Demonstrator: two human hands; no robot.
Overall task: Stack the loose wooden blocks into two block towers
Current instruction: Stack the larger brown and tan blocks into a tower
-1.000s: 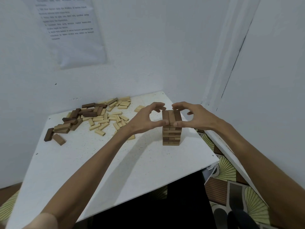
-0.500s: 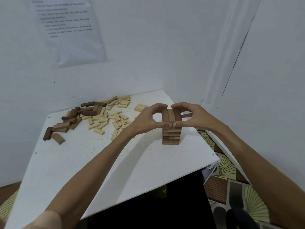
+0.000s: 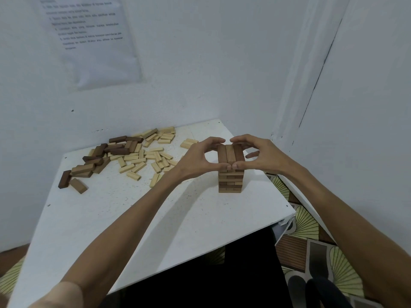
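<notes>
A short tower of brown wooden blocks (image 3: 230, 181) stands on the white table (image 3: 133, 218), right of centre. Its top layer (image 3: 230, 153) is three blocks side by side. My left hand (image 3: 198, 158) pinches that layer from the left, index finger at the far end, thumb at the near end. From the right, my right hand (image 3: 260, 154) pinches the same layer the same way. The two thumbs meet at the near end. Loose pale and dark blocks (image 3: 133, 154) lie scattered at the back left of the table.
White walls close in behind and to the right of the table. A printed sheet (image 3: 89, 38) hangs on the back wall. The table's near right edge drops to a patterned floor (image 3: 311, 225). Two dark blocks (image 3: 71, 183) lie apart at the pile's left.
Both hands have closed in slightly on the top layer and the thumbs now touch at its near end. The tower and the loose pile have not moved.
</notes>
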